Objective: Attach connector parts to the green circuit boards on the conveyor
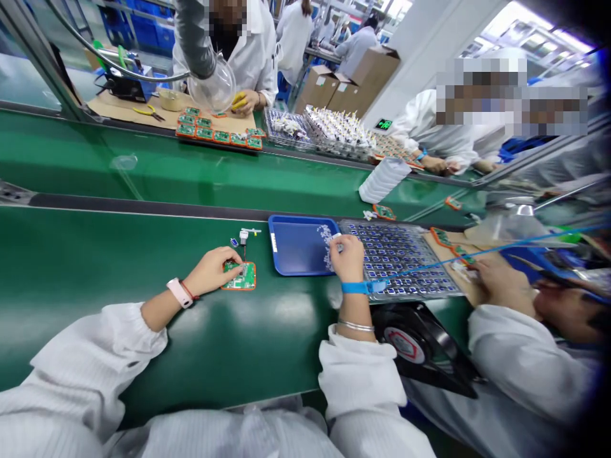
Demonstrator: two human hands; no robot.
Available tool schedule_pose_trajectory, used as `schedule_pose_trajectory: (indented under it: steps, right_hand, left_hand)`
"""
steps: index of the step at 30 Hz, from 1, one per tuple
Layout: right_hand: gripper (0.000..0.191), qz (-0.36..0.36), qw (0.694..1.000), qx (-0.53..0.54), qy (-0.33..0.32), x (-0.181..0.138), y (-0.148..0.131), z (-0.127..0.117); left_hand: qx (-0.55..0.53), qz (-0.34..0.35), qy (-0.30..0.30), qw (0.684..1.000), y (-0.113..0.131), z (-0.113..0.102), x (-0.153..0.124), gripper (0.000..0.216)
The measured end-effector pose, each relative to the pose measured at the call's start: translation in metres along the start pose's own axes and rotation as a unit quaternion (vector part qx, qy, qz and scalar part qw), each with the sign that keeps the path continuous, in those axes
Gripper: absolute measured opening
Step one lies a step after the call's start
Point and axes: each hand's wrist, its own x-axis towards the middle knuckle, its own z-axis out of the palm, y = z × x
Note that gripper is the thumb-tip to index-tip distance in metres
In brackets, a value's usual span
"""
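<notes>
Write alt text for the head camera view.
A person's left hand touches an orange-edged green circuit board on a green work surface, while their right hand is at the right edge of a blue tray. Beside it is a clear tray of small parts in rows; co-workers in white are nearby.

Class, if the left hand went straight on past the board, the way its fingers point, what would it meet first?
The left hand would probably meet the tray at its left rim, beyond a strip of table; depth is unclear.
</notes>
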Motion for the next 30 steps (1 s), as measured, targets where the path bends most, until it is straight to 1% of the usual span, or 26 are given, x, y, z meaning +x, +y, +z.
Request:
schedule_pose_trajectory:
  steps: [2, 3, 5, 7, 9, 15, 18, 20, 22, 24, 26, 28, 30]
  right_hand:
    - [0.014, 0.030, 0.998, -0.059, -0.011, 0.003, 0.028, 0.002]
    - [0.014, 0.032, 0.996, -0.076, -0.015, 0.002, 0.037, 0.004]
    - [0.016, 0.030, 0.995, -0.097, -0.010, 0.000, 0.043, 0.011]
    - [0.018, 0.029, 0.993, -0.110, 0.005, -0.002, 0.043, 0.017]
    - [0.018, 0.032, 0.992, -0.121, 0.005, -0.002, 0.042, 0.021]
    - [0.017, 0.051, 0.988, -0.143, -0.039, 0.000, 0.042, 0.020]
    - [0.016, 0.059, 0.983, -0.153, -0.077, 0.000, 0.041, 0.018]
    - [0.016, 0.055, 0.981, -0.157, -0.097, -0.001, 0.042, 0.016]
    - [0.016, 0.045, 0.983, -0.149, -0.098, -0.001, 0.041, 0.013]
    - [0.016, 0.033, 0.989, -0.121, -0.084, 0.000, 0.034, 0.011]
    - [0.016, 0.005, 0.996, -0.057, -0.064, -0.002, 0.013, 0.011]
    - [0.017, -0.047, 0.996, 0.053, -0.061, -0.008, -0.022, 0.016]
    - [0.016, -0.104, 0.975, 0.176, -0.084, -0.021, -0.065, 0.025]
  left_hand:
    - [0.002, -0.001, -0.005, 1.000, 0.001, 0.000, 0.001, 0.019]
    - [0.002, -0.002, -0.007, 1.000, 0.001, 0.000, 0.001, 0.019]
    - [0.002, -0.002, -0.008, 1.000, 0.001, -0.001, 0.001, 0.019]
    - [0.002, 0.002, -0.007, 1.000, 0.001, 0.000, 0.000, 0.019]
    - [0.004, 0.007, -0.007, 1.000, 0.000, 0.000, 0.000, 0.018]
    - [0.016, 0.009, -0.013, 1.000, 0.000, 0.000, 0.000, 0.016]
    - [0.017, 0.009, -0.019, 1.000, 0.000, 0.000, 0.000, 0.015]
    - [0.016, 0.015, -0.019, 1.000, -0.001, 0.000, 0.000, 0.015]
    - [0.012, 0.020, -0.016, 1.000, -0.002, 0.001, 0.000, 0.014]
    - [0.004, 0.021, -0.009, 1.000, -0.003, 0.001, 0.000, 0.014]
    - [-0.006, 0.017, 0.002, 1.000, -0.003, 0.002, 0.000, 0.013]
    - [-0.014, 0.012, 0.013, 1.000, -0.002, 0.002, -0.001, 0.013]
    - [-0.030, 0.012, 0.027, 0.999, -0.001, 0.002, -0.001, 0.018]
